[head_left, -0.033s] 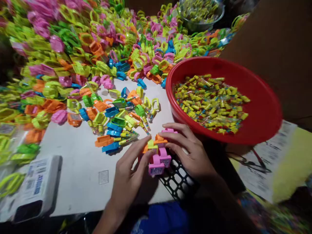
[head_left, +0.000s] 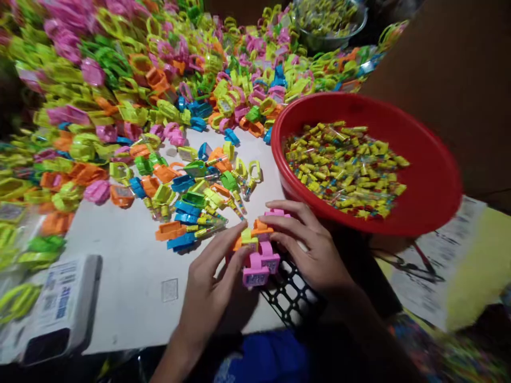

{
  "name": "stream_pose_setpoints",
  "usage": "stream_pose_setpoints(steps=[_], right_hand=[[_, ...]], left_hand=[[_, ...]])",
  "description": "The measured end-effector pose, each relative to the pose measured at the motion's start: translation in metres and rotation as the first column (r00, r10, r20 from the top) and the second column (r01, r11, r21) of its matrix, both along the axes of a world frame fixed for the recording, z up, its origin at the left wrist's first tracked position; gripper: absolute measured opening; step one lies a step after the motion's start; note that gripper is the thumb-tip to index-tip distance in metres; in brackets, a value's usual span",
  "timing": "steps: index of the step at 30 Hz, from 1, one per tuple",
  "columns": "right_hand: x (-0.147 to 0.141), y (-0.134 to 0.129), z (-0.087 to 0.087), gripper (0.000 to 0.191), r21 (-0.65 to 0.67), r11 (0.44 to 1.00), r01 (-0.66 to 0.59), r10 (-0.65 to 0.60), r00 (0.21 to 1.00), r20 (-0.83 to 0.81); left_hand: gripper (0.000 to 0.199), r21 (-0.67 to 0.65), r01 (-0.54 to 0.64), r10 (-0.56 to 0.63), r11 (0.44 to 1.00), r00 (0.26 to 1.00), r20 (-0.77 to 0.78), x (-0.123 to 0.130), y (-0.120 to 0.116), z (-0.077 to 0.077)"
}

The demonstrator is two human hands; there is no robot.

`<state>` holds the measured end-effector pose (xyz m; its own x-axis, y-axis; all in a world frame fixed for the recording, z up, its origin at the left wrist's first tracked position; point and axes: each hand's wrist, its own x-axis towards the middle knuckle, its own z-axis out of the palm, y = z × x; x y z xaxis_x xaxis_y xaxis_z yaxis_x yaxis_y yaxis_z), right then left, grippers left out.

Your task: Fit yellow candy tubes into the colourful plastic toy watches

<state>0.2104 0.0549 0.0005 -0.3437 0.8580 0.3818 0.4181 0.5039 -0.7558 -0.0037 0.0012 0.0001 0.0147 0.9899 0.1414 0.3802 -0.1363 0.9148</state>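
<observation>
A: Which step is showing?

B: Judging by the pose, the left hand (head_left: pixel 211 274) and the right hand (head_left: pixel 315 252) are setting or straightening a tight cluster (head_left: pixel 266 248) of small, watch-shaped plastic pieces. Pink pieces (head_left: pixel 256 275), a yellow piece (head_left: pixel 248 240) and an orange piece (head_left: pixel 262 227) are standing between them, at the far-left end of a black grid (head_left: pixel 294 304). Whether they are sitting in its holes, I cannot tell.

A: State of each hand?

B: Left is curving half open, thumb and index finger bending along the cluster's left side. Right is spreading its fingers over the other side, tips reaching the orange piece. Both are apparently touching; fingers are hiding any firm hold, so cannot tell.

A: What is the next move calling for?

B: My reading: light pressure, one hand steadying while the other is aligning. Neighbours are standing close and could be tipping.

A: Surroundings?

B: Loose pieces (head_left: pixel 187 206) are lying on the tabletop (head_left: pixel 131 298) beyond the left hand. A red basin (head_left: pixel 431 175) is holding yellow tubes (head_left: pixel 343 170), beyond the right.
</observation>
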Motion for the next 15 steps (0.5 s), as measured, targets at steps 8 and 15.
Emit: stream_pose_setpoints(steps=[8,15], right_hand=[[-0.001,-0.002,0.007,0.036,0.093,0.994,-0.050,0.038,0.992,0.121],[-0.002,-0.014,0.000,0.048,-0.022,1.000,0.022,-0.020,0.999,0.050]], left_hand=[[0.041,0.040,0.095,-0.095,0.995,0.995,-0.017,-0.006,0.003,0.000],[0.043,-0.019,-0.013,0.013,1.000,1.000,0.006,-0.001,-0.008,-0.006]])
